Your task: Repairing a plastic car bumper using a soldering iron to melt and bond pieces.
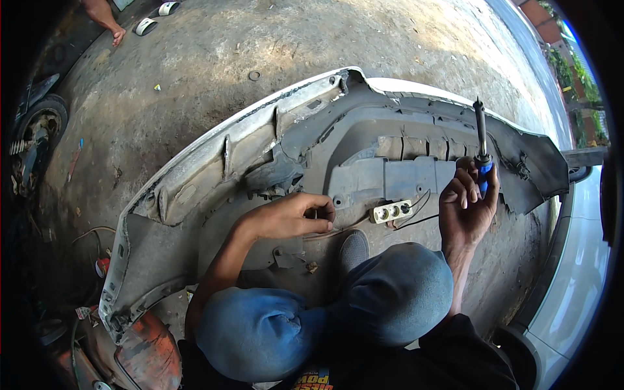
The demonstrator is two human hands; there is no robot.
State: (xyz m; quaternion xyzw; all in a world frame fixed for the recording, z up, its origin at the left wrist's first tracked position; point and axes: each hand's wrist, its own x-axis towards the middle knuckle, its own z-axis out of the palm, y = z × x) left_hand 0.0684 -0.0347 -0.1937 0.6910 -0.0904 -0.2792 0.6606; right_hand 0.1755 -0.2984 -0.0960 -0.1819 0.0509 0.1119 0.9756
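A soldering iron with a blue handle and dark tip stands upright in my right hand, its fingers wrapped around the handle. The tip points up and away, above the right part of a large car bumper. The bumper lies with its grey, dirty inner side facing me. My left hand hovers over the bumper's middle, fingers curled toward the thumb. Whatever it may hold, if anything, is hidden. Close to that hand, a dark plastic bracket juts from the bumper's inner side.
A white power strip with a plug and dark cords lies between my hands. My blue-covered knees are in front. A pale car stands at right, a motorcycle wheel at left. Another person's foot and slippers show far left.
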